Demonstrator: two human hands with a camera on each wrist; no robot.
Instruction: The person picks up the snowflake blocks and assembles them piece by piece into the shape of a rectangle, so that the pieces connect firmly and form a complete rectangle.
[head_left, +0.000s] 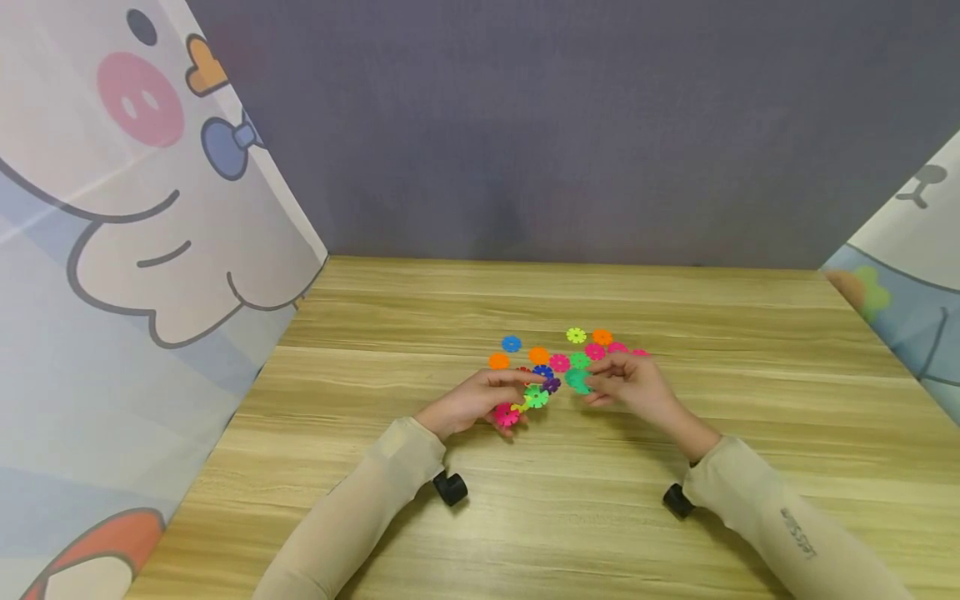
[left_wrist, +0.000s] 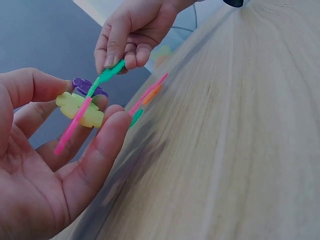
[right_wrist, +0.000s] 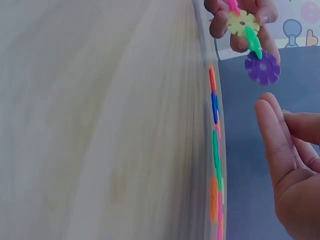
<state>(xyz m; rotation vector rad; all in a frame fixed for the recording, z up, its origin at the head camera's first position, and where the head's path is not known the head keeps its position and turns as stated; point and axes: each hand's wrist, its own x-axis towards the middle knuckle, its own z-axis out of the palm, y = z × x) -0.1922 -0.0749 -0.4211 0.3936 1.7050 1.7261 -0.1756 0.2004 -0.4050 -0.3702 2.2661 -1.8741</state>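
Observation:
My left hand (head_left: 474, 402) holds a short chain of notched, flower-shaped plastic discs. In the chain are a pink disc (head_left: 507, 415), a yellow disc (left_wrist: 80, 109), a light green disc (head_left: 536, 397) and a purple disc (right_wrist: 262, 67) at the far end. Thumb and fingers pinch the chain around the yellow disc in the left wrist view. To the right, my right hand (head_left: 636, 387) pinches a teal-green disc (head_left: 577, 381) at its fingertips, a small gap from the purple one. In the right wrist view that disc is hidden behind the fingers.
Several loose discs lie on the wooden table (head_left: 555, 517) beyond the hands, among them a blue disc (head_left: 512, 343), an orange disc (head_left: 498, 361) and a yellow-green disc (head_left: 576, 335). A grey partition (head_left: 510, 133) stands behind, with cartoon-printed panels (head_left: 67, 275) at the sides.

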